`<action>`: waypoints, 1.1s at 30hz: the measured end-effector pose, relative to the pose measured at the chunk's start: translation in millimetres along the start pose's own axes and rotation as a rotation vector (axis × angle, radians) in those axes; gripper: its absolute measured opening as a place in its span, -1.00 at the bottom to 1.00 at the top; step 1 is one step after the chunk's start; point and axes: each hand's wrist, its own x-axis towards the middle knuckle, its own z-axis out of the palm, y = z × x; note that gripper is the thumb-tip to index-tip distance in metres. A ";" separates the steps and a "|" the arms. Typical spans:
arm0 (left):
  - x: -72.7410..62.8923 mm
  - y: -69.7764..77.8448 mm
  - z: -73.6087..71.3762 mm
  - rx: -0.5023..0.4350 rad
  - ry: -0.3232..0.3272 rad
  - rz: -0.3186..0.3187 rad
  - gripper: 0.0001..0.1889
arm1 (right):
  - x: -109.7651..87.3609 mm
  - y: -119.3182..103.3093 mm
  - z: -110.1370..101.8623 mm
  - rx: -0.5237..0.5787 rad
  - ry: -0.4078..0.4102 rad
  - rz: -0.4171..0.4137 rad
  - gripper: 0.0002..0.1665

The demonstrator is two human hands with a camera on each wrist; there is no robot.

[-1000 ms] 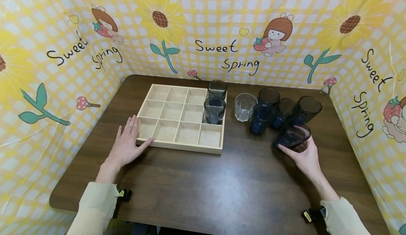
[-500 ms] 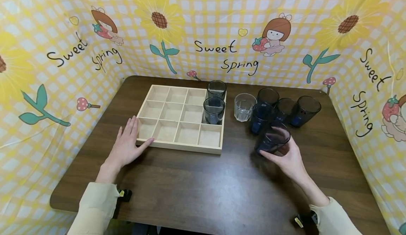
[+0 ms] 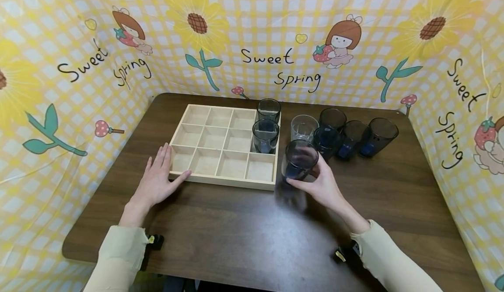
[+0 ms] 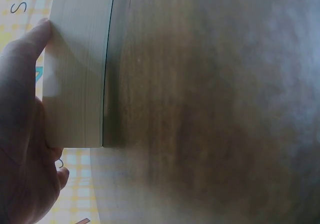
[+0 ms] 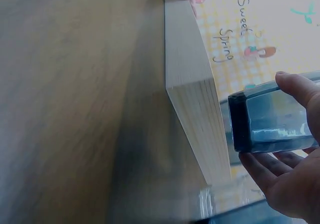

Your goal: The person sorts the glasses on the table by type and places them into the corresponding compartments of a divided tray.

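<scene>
Shifting L, cup (image 3: pixel 301 163) has come away from the spare cups (image 3: pixel 354 136) & is now raised just R of tray's (image 3: pixel 220 181) front R corner; so it's within easy reach of the slots, w/ 2 like cups (image 3: pixel 265 138) alr. in R col. R hand (image 3: pixel 324 187) grips it, thumb + fingers on opp. sides. Cup: smoky blue, see-thru, darker thick base, mouth up, slight tilt. L hand (image 3: pixel 157 182) holds nothing, rests on tray's front L corner, fingers straight.

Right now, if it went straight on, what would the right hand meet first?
The right hand, its held glass leading, would probably meet the tray on its right side or, height being unclear, the nearer glass in it.
</scene>
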 end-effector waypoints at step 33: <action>0.0 0.6 -1.5 -0.004 -0.007 -0.005 0.21 | 43.8 4.6 78.9 -0.108 -0.110 -0.014 0.04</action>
